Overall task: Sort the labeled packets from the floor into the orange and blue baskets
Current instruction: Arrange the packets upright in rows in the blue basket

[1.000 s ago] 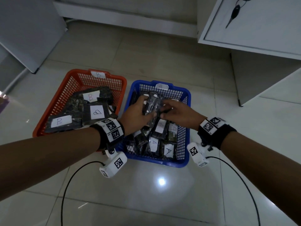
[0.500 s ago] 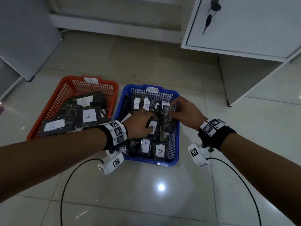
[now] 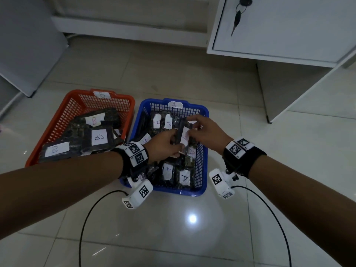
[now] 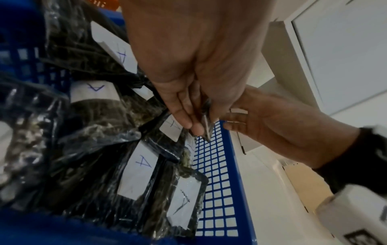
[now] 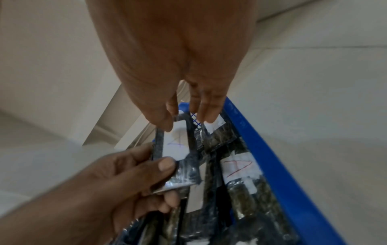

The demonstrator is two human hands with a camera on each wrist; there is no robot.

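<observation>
Over the blue basket [image 3: 202, 151] I pinch 1 A-labeled packet [image 3: 184, 138] between both hands, left hand [image 3: 163, 144] gripping its near end, right hand [image 3: 207, 132] its far end, above the other A packets [image 3: 176, 173], with the orange basket [image 3: 63, 120] just left of it.

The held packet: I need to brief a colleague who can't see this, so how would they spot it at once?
Find the blue basket, right of the orange basket on the floor. Over its middle, the left hand and right hand meet on one dark packet with a white label marked A. Unlike the other A packets lying in the basket, it is pinched at both ends.
</observation>
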